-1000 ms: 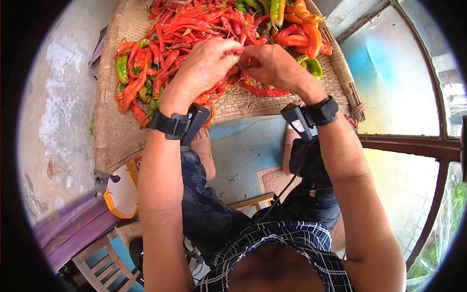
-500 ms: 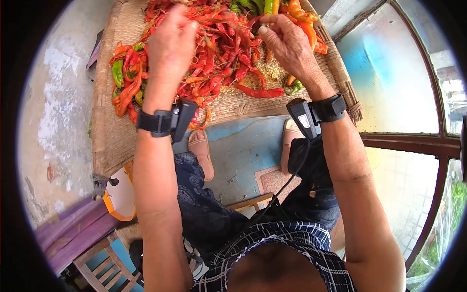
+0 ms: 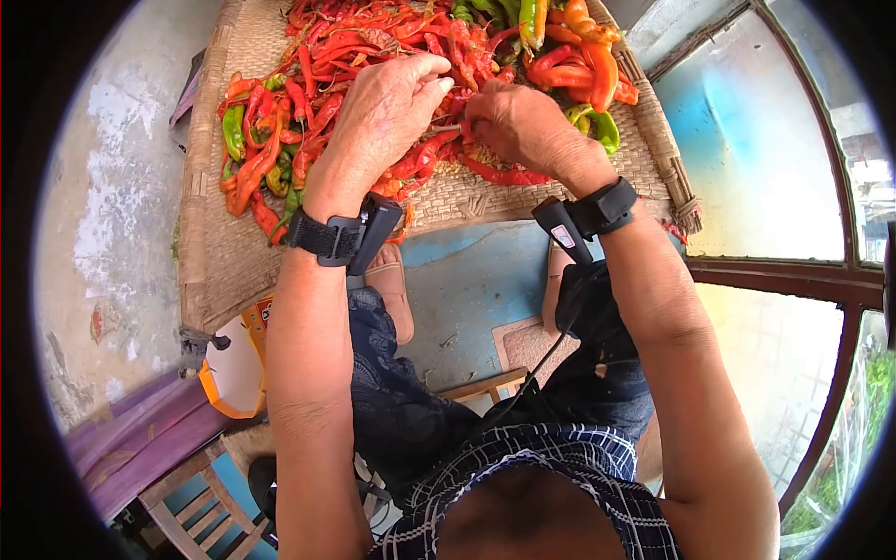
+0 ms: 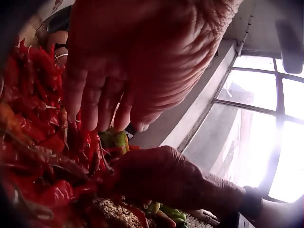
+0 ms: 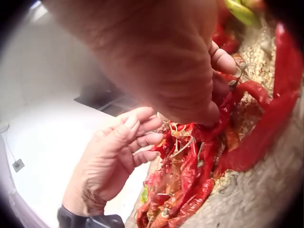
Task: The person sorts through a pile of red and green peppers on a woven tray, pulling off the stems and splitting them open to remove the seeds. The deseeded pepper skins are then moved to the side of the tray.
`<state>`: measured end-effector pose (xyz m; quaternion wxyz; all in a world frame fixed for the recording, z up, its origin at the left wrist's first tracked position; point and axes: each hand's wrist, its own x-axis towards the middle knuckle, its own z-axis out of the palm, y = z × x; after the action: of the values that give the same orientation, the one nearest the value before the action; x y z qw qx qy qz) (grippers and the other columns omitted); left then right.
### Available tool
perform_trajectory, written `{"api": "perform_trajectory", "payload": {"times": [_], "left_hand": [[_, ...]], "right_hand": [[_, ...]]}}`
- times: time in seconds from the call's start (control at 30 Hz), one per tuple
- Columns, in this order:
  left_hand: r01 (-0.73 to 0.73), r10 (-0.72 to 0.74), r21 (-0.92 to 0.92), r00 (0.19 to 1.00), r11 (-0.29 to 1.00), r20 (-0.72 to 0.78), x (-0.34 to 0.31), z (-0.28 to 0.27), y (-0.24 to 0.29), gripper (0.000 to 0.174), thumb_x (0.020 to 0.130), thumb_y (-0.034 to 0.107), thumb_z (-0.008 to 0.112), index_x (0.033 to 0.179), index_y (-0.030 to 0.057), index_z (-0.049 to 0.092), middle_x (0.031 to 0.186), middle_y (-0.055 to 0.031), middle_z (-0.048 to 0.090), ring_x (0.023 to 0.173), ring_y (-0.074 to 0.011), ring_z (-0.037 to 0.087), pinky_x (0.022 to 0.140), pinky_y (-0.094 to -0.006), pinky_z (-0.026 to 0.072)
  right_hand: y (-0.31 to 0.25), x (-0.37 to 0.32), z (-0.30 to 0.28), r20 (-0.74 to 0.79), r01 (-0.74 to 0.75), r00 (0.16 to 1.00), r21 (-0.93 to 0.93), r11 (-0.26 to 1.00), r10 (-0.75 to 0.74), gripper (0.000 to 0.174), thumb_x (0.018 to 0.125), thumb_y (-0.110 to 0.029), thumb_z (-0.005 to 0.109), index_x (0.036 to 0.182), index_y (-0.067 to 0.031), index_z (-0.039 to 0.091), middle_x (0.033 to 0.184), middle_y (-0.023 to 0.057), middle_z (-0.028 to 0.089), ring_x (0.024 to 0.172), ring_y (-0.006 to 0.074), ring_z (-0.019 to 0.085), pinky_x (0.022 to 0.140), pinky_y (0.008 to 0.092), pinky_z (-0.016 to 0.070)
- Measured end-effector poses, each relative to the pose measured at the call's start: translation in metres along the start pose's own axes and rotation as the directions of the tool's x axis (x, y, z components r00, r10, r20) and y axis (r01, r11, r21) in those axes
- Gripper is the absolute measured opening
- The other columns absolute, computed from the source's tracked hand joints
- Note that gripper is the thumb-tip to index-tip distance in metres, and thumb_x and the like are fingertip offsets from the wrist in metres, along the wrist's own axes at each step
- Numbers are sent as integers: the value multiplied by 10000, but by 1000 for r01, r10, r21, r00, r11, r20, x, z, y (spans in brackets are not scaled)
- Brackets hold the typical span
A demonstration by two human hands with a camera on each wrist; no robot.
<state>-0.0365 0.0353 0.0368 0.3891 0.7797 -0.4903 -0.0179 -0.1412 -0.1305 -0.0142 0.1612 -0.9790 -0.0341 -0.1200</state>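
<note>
Red peppers [image 3: 355, 42] lie heaped on a woven tray. Over the heap's near middle hovers the left hand [image 3: 383, 117], its fingers extended and slightly bent, with nothing seen in them; the left wrist view shows that hand [image 4: 137, 61] palm-down with straight fingers above the peppers [image 4: 47, 142]. Just right of it, the right hand [image 3: 532, 126] reaches down with bent fingers. In the right wrist view the right hand [image 5: 156, 61] pinches a red pepper [image 5: 228, 107] near its stem, and the left hand [image 5: 111, 156] is spread open beside the heap.
The woven tray [image 3: 224, 252] has pale seeds [image 3: 450, 177] near its front. Orange peppers [image 3: 602, 70] and green peppers [image 3: 605, 131] lie at the right. A window [image 3: 756, 140] stands to the right, a wall [image 3: 112, 168] to the left. Sandalled feet [image 3: 390, 289] are below.
Both hands first moved apart, the left to the upper left and the right upward, then came back close together over the near middle of the heap.
</note>
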Motion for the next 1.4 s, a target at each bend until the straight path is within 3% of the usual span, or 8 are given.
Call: {"api": "perform_trajectory", "payload": {"times": [0.47, 0.57, 0.6, 0.8, 0.93, 1.1, 1.2, 1.4], "left_hand": [[-39, 33, 67, 996, 997, 85, -2, -12, -5, 222, 878, 229, 601, 943, 27, 668, 781, -169, 662, 739, -307, 651, 679, -389, 504], [155, -178, -331, 983, 931, -38, 4, -25, -11, 268, 918, 240, 602, 1053, 14, 655, 760, -26, 654, 725, -65, 603, 682, -228, 496], [109, -170, -316, 970, 942, -172, 8, -29, -18, 274, 910, 243, 609, 1072, 28, 656, 792, -55, 679, 733, -121, 634, 714, -258, 512], [158, 75, 343, 812, 926, -579, 12, -38, -46, 380, 938, 246, 575, 1244, 21, 574, 1067, -118, 678, 961, -172, 638, 874, -281, 480], [78, -80, -116, 997, 990, -15, 7, -20, -10, 317, 923, 284, 591, 1127, 49, 652, 963, -82, 696, 896, -127, 637, 810, -277, 486], [-62, 66, -21, 964, 998, 259, -5, 1, 3, 304, 892, 282, 607, 960, -14, 628, 757, -134, 608, 707, -206, 588, 687, -322, 461], [-52, 67, -69, 969, 996, 237, -4, 3, 4, 280, 861, 246, 625, 824, -31, 610, 604, -157, 549, 565, -297, 559, 575, -393, 431], [77, -33, -266, 986, 961, 166, -3, 11, 0, 294, 875, 253, 629, 795, -26, 584, 570, -96, 515, 543, -148, 508, 541, -327, 419]], "right_hand": [[-6, -2, -24, -424, 28, 900, 284, 958, 100, 192, 834, -229, 669, 836, -38, 646, 746, 176, 632, 766, 337, 633, 681, 419, 502], [-10, -9, -38, 150, -168, 980, 292, 941, 129, 232, 802, -282, 696, 837, -56, 656, 761, 160, 649, 793, 334, 642, 689, 401, 505], [-13, -13, -37, 150, -169, 980, 293, 941, 129, 232, 802, -282, 696, 837, -56, 656, 761, 160, 649, 793, 334, 642, 689, 401, 505], [-20, -14, -27, 393, -91, 918, 98, 991, 46, 168, 789, -161, 690, 886, -31, 646, 750, 114, 658, 716, 278, 650, 654, 379, 504], [-10, -13, -34, 250, -32, 968, 235, 971, -29, 151, 815, -149, 674, 876, -23, 618, 723, 95, 644, 677, 231, 631, 633, 355, 494], [-8, -6, -43, 97, -68, 995, 439, 896, 29, 132, 872, -135, 651, 869, -21, 584, 678, 30, 582, 642, 94, 538, 586, 273, 453], [-6, -5, -37, 11, -47, 999, 490, 870, 48, 128, 819, -142, 669, 845, -25, 623, 679, 105, 630, 618, 197, 618, 600, 322, 494], [-5, -3, -28, -118, 50, 993, 599, 799, 26, 160, 856, -181, 674, 855, -26, 630, 671, 73, 632, 627, 171, 622, 593, 310, 494]]}}
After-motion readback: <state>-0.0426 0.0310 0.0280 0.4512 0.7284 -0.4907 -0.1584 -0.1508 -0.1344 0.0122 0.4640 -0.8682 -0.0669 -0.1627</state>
